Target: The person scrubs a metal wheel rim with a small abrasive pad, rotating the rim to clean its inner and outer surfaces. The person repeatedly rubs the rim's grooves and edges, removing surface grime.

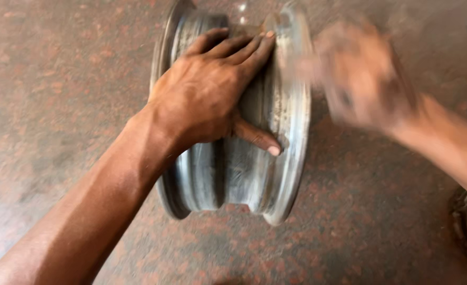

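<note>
Left hand (207,95) lies open, palm flat on the upright steel wheel rim (254,158) at frame centre; right hand (360,74), upper right, is blurred, grip unclear. Unbraced, the rim could roll or topple.

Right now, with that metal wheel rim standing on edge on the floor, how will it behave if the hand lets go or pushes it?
The steel wheel rim probably rolls or tips easily: it stands on its round edge, steadied by the left hand. It looks rigid and likely heavy, being thick metal. The worn, scuffed surface should give fair grip. The right hand is blurred beside it.
</note>
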